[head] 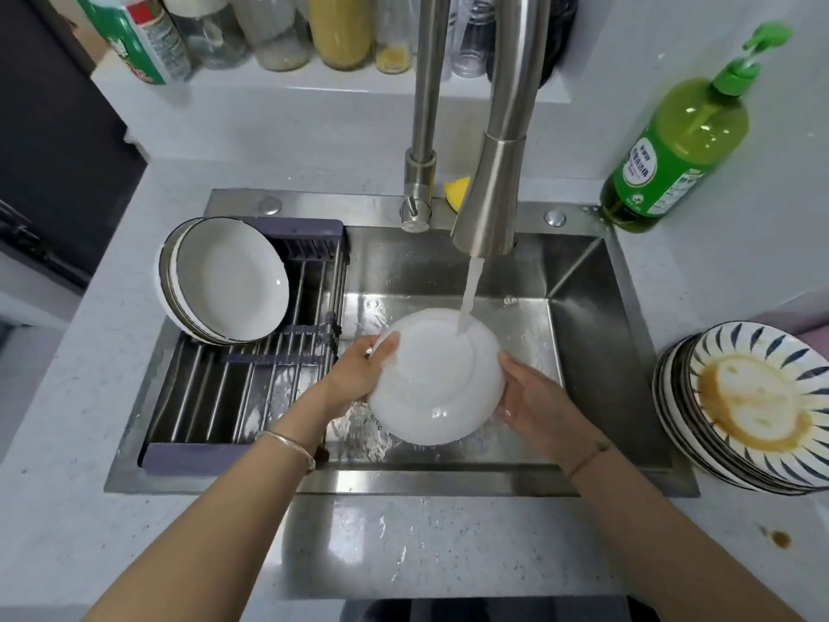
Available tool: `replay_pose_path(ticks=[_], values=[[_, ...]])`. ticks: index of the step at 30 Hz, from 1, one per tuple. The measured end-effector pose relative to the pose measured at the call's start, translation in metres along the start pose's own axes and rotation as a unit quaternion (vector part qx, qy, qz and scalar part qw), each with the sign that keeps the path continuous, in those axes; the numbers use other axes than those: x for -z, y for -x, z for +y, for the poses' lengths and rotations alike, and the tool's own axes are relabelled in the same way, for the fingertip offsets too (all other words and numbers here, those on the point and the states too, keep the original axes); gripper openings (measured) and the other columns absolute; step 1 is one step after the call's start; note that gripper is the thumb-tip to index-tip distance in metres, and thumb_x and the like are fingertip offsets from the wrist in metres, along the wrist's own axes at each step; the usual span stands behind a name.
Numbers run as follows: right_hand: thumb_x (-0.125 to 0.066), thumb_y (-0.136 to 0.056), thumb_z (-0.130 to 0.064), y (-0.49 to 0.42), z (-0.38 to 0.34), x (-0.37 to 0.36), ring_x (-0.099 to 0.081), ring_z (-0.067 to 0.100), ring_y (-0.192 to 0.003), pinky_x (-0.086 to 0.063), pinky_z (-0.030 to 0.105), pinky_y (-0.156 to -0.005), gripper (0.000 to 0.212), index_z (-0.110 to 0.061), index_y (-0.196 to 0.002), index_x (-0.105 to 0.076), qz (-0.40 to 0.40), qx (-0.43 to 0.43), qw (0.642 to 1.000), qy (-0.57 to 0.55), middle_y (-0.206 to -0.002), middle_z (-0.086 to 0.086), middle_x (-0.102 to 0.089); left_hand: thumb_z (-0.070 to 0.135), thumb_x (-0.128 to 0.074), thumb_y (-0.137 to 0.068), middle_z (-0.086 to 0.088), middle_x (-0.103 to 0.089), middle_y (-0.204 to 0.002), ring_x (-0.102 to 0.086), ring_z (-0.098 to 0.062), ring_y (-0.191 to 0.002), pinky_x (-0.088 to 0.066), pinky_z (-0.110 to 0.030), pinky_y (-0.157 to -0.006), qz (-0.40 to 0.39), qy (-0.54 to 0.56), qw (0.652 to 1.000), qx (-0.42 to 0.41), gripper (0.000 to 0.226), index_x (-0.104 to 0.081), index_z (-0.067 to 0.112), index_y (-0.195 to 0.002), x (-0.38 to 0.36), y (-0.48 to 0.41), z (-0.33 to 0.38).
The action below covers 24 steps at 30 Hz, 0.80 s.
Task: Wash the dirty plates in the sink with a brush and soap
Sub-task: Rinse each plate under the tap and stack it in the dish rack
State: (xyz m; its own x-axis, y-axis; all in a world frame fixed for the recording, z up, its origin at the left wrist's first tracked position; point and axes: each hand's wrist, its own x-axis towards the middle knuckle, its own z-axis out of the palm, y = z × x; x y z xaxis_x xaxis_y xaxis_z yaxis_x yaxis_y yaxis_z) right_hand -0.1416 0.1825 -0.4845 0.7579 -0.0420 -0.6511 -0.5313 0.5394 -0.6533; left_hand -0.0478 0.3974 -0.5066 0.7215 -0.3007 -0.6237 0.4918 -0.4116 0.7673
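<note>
This is a kitchen in a home. A shiny metal sink (583, 280) sits in a pale worktop (67, 419), and water (469, 294) runs from a tall tap (493, 172). A rack (251, 397) over the left side of the sink holds clean plates (233, 280). A stack of dirty plates (758, 406) with brown smears sits on the right. A green soap bottle (677, 150) with a pump stands by the sink's corner. Jars (341, 33) of food line a shelf (269, 78) behind the tap. The left hand (359, 370) and right hand (529, 397) hold a white plate (435, 379) under the water.
</note>
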Motion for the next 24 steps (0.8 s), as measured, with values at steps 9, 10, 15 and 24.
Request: replay_pose_path(ticks=[9, 10, 15, 24], values=[[-0.048, -0.099, -0.02, 0.016, -0.045, -0.079, -0.07, 0.013, -0.082, -0.058, 0.026, -0.067, 0.025, -0.005, -0.114, -0.061, -0.023, 0.077, 0.989, 0.124, -0.099, 0.007, -0.071, 0.053, -0.022, -0.101, -0.005, -0.065, -0.114, -0.059, -0.021, -0.107, -0.055, -0.03, -0.077, -0.087, 0.117, 0.989, 0.041, 0.052, -0.055, 0.02, -0.124, 0.026, 0.023, 0.019], [-0.05, -0.099, -0.019, 0.016, -0.05, -0.093, -0.069, 0.013, -0.077, -0.058, 0.025, -0.065, 0.022, -0.005, -0.11, -0.062, -0.011, 0.089, 0.982, 0.167, -0.094, 0.006, -0.07, 0.054, -0.022, -0.101, -0.006, -0.062, -0.121, -0.058, -0.024, -0.111, -0.054, -0.033, -0.084, -0.086, 0.115, 0.989, 0.044, 0.055, -0.053, 0.018, -0.129, 0.034, 0.024, 0.021], [-0.055, -0.097, -0.021, 0.003, -0.066, -0.147, -0.054, 0.022, -0.076, -0.046, 0.03, -0.066, 0.022, -0.003, -0.09, -0.065, 0.037, 0.144, 0.936, 0.319, -0.082, 0.012, -0.058, 0.046, -0.037, -0.102, -0.004, -0.051, -0.142, -0.06, -0.023, -0.114, -0.052, -0.038, -0.097, -0.059, 0.045, 0.997, 0.006, 0.048, -0.043, 0.019, -0.142, 0.077, 0.033, 0.037], [-0.062, -0.092, -0.023, -0.044, -0.083, -0.25, -0.064, 0.021, -0.098, -0.055, 0.034, -0.088, 0.038, -0.003, -0.124, -0.059, 0.008, 0.093, 0.944, 0.318, -0.116, 0.009, -0.066, 0.03, -0.072, -0.087, -0.004, -0.058, -0.129, -0.053, -0.022, -0.117, -0.041, -0.031, -0.098, 0.285, -0.194, 0.913, -0.218, 0.052, -0.053, 0.016, -0.134, 0.198, 0.045, 0.036]])
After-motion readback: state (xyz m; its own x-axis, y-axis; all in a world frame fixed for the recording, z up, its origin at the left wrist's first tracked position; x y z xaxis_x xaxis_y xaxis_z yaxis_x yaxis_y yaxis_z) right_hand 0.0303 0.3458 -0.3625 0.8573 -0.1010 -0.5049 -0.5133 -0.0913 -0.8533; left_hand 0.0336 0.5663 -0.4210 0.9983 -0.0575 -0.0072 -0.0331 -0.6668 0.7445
